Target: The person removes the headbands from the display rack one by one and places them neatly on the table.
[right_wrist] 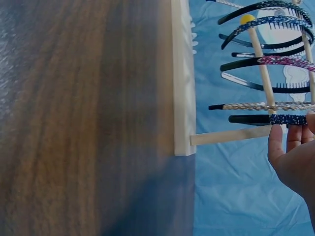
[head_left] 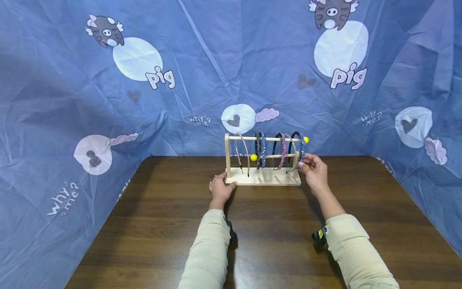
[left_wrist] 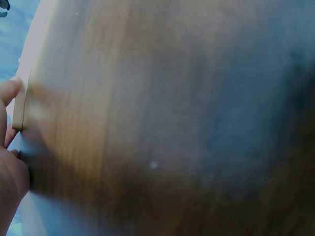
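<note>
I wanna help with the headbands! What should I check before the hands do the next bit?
1. Stand upright on the table: ok, its base lies flat there.
2. Left hand steadying the stand: ok, it grips the base's left end.
3. Right hand on the blue headband at the stand's right end: ok, its fingers pinch it.
4. Right hand free for another headband: not ok, it is holding that one.
5. Yellow ball on the upper rod's right end: ok, it's there.
6. Which rod bears the blue headband: cannot tell.
</note>
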### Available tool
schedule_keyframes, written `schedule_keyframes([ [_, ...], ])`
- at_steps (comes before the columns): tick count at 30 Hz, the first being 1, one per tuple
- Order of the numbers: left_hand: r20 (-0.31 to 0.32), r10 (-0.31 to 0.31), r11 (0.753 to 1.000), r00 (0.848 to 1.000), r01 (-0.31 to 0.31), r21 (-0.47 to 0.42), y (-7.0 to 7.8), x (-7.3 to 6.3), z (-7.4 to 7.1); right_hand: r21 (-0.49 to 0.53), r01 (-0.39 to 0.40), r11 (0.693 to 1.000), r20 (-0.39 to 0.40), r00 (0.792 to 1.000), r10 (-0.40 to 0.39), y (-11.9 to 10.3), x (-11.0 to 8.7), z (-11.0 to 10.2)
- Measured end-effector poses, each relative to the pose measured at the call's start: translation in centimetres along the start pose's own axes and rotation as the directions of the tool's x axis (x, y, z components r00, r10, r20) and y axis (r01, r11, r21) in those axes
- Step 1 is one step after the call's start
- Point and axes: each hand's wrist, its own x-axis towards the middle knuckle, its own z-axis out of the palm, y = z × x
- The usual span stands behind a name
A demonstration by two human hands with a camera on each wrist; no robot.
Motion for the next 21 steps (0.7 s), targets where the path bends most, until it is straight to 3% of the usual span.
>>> schedule_keyframes([
  [7, 0.006, 0.021, 1.000, 1.000, -0.021, 0.006, -0.3, 0.0, 0.2, 0.027, 0.046, 0.999, 0.008, 0.999, -0.047, -1.1, 0.2, 0.0],
  [21, 0.041, -0.019, 0.999, 0.999, 0.018, 0.041, -0.5, 0.2, 0.3, 0.095, 0.083, 0.992, 0.004, 0.996, -0.084, -3.2, 0.8, -0.7],
])
